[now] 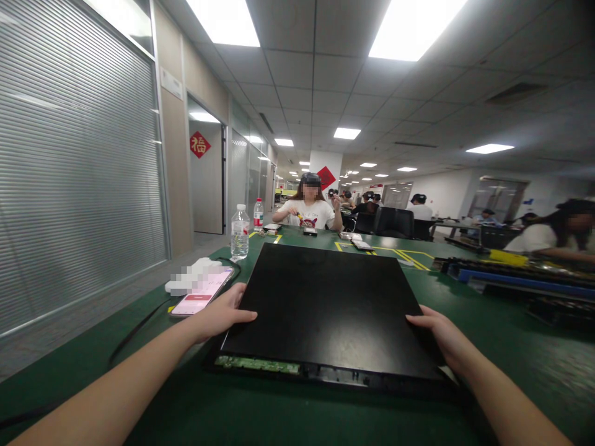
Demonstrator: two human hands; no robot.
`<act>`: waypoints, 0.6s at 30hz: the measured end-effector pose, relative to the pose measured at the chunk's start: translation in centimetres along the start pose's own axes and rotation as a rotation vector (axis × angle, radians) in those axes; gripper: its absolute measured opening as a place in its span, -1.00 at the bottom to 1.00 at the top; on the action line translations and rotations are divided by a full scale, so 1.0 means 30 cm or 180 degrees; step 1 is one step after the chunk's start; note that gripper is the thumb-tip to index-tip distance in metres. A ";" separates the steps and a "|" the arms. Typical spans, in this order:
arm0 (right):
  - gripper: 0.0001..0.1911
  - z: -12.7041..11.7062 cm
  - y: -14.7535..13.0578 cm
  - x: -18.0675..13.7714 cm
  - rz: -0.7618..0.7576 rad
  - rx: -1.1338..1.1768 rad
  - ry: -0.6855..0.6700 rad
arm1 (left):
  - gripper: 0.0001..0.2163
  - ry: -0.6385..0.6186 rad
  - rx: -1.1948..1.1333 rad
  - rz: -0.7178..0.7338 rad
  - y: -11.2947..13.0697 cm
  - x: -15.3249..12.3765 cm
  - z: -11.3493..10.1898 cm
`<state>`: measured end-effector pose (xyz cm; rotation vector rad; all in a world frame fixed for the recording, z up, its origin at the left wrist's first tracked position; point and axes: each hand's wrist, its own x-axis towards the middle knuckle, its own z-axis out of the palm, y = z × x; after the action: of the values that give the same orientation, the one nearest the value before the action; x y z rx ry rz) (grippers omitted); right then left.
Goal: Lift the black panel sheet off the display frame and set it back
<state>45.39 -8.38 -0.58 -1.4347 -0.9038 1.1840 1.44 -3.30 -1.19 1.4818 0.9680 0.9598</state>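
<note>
A large flat black panel (325, 303) lies on the green table (260, 415) straight in front of me, with a strip of green circuit board showing along its near edge. My left hand (218, 314) grips the panel's left edge, thumb on top and fingers curled under. My right hand (441, 337) holds the right edge the same way, near the front corner.
A phone with a lit pink screen (202, 291) lies just left of the panel, with a black cable running from it. Two water bottles (240, 232) stand further back left. A person (309, 207) works at the far end; another sits at the right by trays (511, 272).
</note>
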 end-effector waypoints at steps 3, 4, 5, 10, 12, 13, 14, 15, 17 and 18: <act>-0.49 0.000 0.002 0.001 -0.0003 -0.0009 -0.0009 | -0.54 -0.0003 0.0021 -0.0019 0.005 -0.003 0.003; -0.48 0.001 0.002 0.001 -0.0002 -0.0002 0.0000 | -0.54 -0.0003 0.0033 -0.0013 0.006 -0.003 0.004; -0.47 0.001 0.001 0.000 0.0006 0.0008 0.0003 | -0.54 -0.0003 0.0044 -0.0001 0.005 -0.002 0.004; -0.46 0.003 0.000 0.000 0.0011 -0.0019 0.0003 | -0.51 -0.0010 0.0033 0.0009 -0.004 0.005 0.001; -0.47 0.003 0.000 0.001 0.0009 -0.0053 0.0033 | -0.50 0.0005 0.0075 -0.0024 -0.006 0.006 0.000; -0.47 0.004 0.000 0.000 0.0015 -0.0057 0.0036 | -0.49 0.0022 0.0107 -0.0037 -0.005 0.005 0.000; -0.47 0.005 -0.001 -0.002 0.0017 -0.0049 0.0033 | -0.49 0.0042 0.0140 -0.0049 -0.003 0.004 0.001; -0.47 0.006 -0.002 -0.004 0.0022 -0.0034 0.0028 | -0.49 0.0053 0.0168 -0.0058 0.000 0.003 0.002; -0.48 0.010 -0.006 -0.010 0.0033 -0.0006 0.0004 | -0.50 0.0049 0.0198 -0.0059 0.006 -0.001 0.005; -0.48 0.011 -0.008 -0.012 0.0032 0.0005 -0.0007 | -0.51 0.0044 0.0199 -0.0063 0.009 -0.004 0.006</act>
<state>44.99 -8.60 -0.26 -1.4385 -0.8980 1.1937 1.60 -3.50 -0.96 1.5168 1.0292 0.9342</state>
